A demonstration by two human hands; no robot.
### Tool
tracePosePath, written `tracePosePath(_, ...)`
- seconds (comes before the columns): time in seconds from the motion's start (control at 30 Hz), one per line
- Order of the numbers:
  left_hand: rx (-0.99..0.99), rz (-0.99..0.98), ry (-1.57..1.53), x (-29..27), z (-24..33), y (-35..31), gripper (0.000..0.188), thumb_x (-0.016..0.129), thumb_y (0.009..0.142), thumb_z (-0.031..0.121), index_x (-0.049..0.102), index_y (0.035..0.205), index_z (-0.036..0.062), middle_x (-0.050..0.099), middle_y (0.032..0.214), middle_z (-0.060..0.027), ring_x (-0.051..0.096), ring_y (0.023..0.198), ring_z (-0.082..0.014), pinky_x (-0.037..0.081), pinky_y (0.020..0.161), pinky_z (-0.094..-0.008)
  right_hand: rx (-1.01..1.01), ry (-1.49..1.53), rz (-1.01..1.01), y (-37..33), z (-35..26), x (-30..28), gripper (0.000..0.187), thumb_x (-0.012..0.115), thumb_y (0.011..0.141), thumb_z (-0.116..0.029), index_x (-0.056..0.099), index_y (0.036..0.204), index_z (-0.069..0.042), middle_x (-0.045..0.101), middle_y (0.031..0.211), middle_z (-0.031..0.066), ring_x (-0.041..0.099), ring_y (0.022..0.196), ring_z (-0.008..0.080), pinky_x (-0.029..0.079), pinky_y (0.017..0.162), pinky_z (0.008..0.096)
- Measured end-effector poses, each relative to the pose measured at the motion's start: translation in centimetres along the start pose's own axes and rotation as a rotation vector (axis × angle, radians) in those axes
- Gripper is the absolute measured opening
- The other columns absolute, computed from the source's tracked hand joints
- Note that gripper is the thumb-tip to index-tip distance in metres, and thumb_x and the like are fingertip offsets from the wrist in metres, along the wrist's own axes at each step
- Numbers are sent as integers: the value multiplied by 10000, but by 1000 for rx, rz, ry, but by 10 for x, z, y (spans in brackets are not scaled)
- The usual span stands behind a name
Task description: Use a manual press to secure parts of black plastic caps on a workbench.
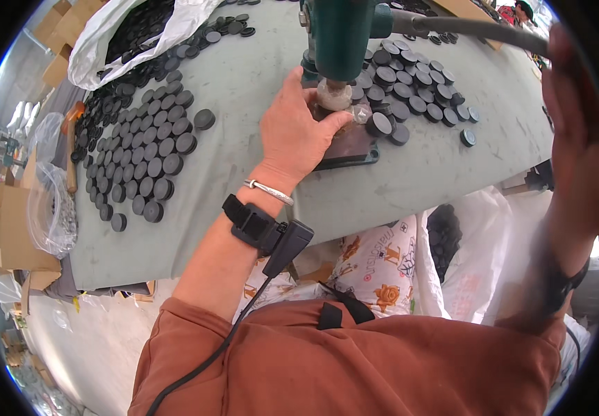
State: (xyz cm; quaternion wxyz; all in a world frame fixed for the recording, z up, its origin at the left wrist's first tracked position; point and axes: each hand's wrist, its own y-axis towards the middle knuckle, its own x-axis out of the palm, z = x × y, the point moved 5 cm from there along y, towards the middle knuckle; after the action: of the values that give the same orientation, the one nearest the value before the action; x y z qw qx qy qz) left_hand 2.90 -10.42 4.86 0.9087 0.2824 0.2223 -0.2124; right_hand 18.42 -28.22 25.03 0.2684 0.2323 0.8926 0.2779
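Note:
A green hand press (344, 41) with a metal ram stands at the far middle of the table. My left hand (292, 128) reaches round its lower part, thumb stretched toward the whitish ram tip (334, 95) and index finger up beside the column. A dark round piece shows partly below the tip; my other fingertips are hidden. The grey lever (473, 28) runs right from the press to my raised right hand (573, 90). That hand is dark and blurred at the picture's rim, meeting the lever's end. Loose black discs (379, 125) lie close to the press base (348, 149).
Flat black discs (150, 149) spread over the table's left (230, 201). A white sack (88, 66) of black pieces lies behind them. A hammer-like tool (72, 145) lies at the left edge, by a cardboard box (18, 229). Below the front edge are a patterned bag (382, 267) and white sacks (480, 256).

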Motion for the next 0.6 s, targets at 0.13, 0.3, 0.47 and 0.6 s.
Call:
tracePosePath(0.13,-66,38,-81,-5,-3,-5,814,818,670,251,380,1278,-67,670,954,-121,642,789,-185,514,743,-292,20,-218,141,-56,-1,29,50,444,899,25,481,910,-7,533,887,89,345,533,55,307,499,178)
tracePosePath(0.3,-46,13,-101,-17,-13,-13,779,819,664,244,419,1275,-30,649,1052,-107,619,892,-178,499,786,-298,-88,-220,220,-93,2,62,160,521,794,78,406,816,-32,549,909,152,465,614,119,386,522,213)
tracePosePath(0.47,33,201,684,-72,-51,-19,438,717,753,271,583,1118,70,627,1041,-78,583,957,-251,488,777,-359,-291,-124,191,-127,39,70,282,498,744,104,381,950,-49,566,922,205,494,674,138,428,664,244)
tracePosePath(0.6,-42,15,1115,-102,-85,-12,370,666,794,296,594,1079,72,617,1055,-83,565,981,-265,473,802,-400,-327,-150,147,-120,33,67,282,494,739,110,381,944,-49,565,918,202,491,652,140,437,631,248)
